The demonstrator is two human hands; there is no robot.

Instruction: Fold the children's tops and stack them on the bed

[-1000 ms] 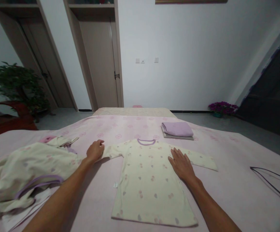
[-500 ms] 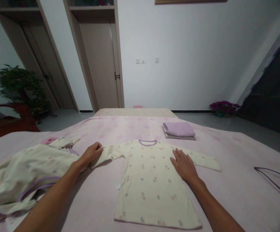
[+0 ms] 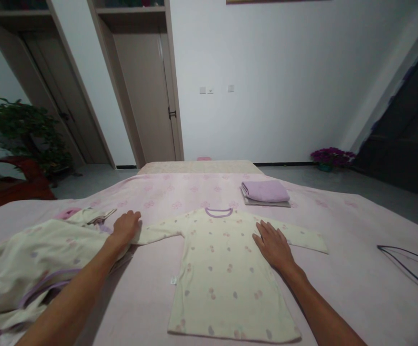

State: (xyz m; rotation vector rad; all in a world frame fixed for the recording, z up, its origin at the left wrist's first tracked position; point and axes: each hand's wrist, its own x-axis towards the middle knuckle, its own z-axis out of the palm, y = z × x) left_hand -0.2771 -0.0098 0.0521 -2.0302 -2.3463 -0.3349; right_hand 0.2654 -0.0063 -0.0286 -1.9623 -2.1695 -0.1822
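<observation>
Left hand (image 3: 127, 227), head view: fingers curled over the cuff of the spread shirt (image 3: 223, 274); cannot tell whether they grip it. Right hand (image 3: 274, 246) open, palm down on the opposite shoulder of the shirt, fingers slightly spread.

Against half a second ago: left hand farther out to the left, nearer the clothes pile (image 3: 39, 254); sleeve beside it, bunched then, now longer and straighter. Right hand unchanged on the cloth.

Shirt lies flat, near centre, purple collar away from the wearer. Surface: pink cover (image 3: 342, 274) printed with flowers. Clothes pile, rumpled, at left. Folded purple cloth (image 3: 266, 191) beyond the right sleeve, on a greyish layer. Black cord (image 3: 407, 270) at right.

Room: white wall, switches (image 3: 231, 88), two brown doors (image 3: 142, 91). Leafy plant (image 3: 21, 127) and reddish wooden chair (image 3: 32, 178) left; purple flowers (image 3: 331, 156) on the floor, right.
</observation>
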